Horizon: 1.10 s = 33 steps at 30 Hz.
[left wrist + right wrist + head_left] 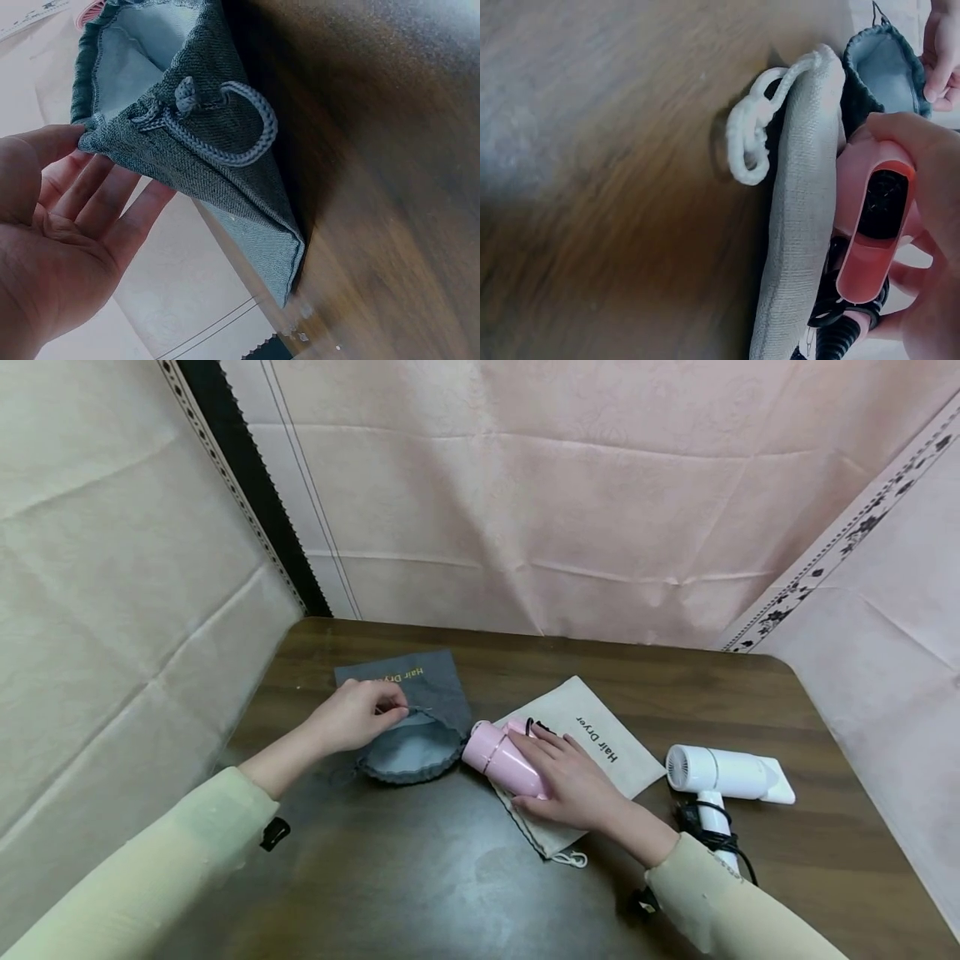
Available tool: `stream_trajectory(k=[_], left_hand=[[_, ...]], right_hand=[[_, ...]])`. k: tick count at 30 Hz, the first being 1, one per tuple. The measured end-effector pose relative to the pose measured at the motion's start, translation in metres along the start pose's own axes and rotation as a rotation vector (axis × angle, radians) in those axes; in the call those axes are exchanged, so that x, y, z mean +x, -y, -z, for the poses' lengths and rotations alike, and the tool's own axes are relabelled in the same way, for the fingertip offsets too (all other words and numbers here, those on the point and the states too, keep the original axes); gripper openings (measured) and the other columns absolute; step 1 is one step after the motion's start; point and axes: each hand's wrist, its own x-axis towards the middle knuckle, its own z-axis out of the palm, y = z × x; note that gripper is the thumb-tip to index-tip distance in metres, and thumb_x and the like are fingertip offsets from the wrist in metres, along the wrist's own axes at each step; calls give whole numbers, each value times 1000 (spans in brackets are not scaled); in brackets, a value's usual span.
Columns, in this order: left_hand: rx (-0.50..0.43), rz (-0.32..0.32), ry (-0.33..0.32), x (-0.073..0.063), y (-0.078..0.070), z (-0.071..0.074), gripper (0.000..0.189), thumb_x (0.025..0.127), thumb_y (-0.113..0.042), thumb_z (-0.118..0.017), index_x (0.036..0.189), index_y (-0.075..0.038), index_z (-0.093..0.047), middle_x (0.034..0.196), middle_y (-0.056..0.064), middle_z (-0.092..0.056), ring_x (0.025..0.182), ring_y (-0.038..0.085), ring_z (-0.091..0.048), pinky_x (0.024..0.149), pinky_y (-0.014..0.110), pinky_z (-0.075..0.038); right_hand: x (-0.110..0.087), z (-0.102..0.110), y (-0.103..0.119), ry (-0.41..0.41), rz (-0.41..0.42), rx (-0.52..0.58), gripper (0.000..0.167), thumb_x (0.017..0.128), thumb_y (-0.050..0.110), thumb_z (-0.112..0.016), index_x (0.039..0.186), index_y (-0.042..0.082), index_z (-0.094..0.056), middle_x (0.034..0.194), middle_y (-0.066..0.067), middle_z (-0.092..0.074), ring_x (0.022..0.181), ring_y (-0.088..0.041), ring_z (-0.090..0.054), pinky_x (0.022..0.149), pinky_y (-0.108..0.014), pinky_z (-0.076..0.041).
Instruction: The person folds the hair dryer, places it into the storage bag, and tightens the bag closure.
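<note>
With thumb and fingers, my left hand (356, 717) pinches the rim of a dark grey drawstring hair dryer bag (444, 681). The bag's mouth gapes toward me, showing a pale lining; a knotted cord loop (262, 124) hangs at its side in the left wrist view. My right hand (566, 781) grips a pink hair dryer (501, 760), its round rear end beside the grey bag's mouth. In the right wrist view its flat nozzle (859, 277) faces the camera, and a black cord is bundled by the handle. Beneath the dryer lies a cream hair dryer bag (600, 735).
A white hair dryer (731, 772) with its black cord (712, 835) wound at the handle lies on the right of the wooden table (360, 893). Pale cloth walls (525, 510) stand behind and at both sides. White drawstring ends (570, 859) stick out of the cream bag.
</note>
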Motion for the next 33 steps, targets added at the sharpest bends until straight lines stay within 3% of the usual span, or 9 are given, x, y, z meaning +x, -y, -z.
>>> stream_trajectory(k=[7, 15, 24, 30, 33], left_hand=[[-19, 3, 23, 2, 0, 1, 9, 105, -12, -69, 104, -8, -77, 96, 2, -77, 83, 13, -71, 72, 39, -58], [-47, 34, 53, 2, 6, 6, 11, 106, -14, -68, 105, -8, -77, 99, 7, -78, 84, 13, -72, 71, 39, -57], [-105, 59, 122, 7, 10, 12, 12, 106, -17, -68, 105, -10, -78, 100, 4, -78, 84, 12, -70, 75, 38, -52], [-192, 142, 206, 11, 9, 17, 16, 108, -21, -66, 109, -9, -76, 75, 1, -66, 59, 14, -55, 62, 35, -48], [-225, 169, 229, 12, 8, 19, 16, 108, -20, -65, 109, -8, -75, 64, -1, -58, 54, 13, -52, 60, 33, -47]], right_hand=[[-1, 1, -2, -18, 22, -17, 86, 89, 36, -82, 163, 11, -45, 159, -12, -55, 150, -40, -46, 116, -76, -33], [2, -1, -3, 6, 55, -70, 96, 88, 46, -85, 165, 11, -40, 156, -18, -56, 152, -40, -44, 117, -71, -36], [0, 2, -11, -61, 128, -26, 84, 87, 33, -85, 158, 5, -51, 152, -18, -61, 144, -41, -53, 114, -70, -40], [-3, 8, -15, -92, 121, 34, 84, 84, 26, -87, 157, 4, -52, 149, -21, -62, 138, -39, -60, 114, -67, -43], [-5, 11, -17, -98, 100, 72, 86, 84, 23, -87, 159, 4, -50, 149, -19, -62, 135, -37, -63, 113, -67, -44]])
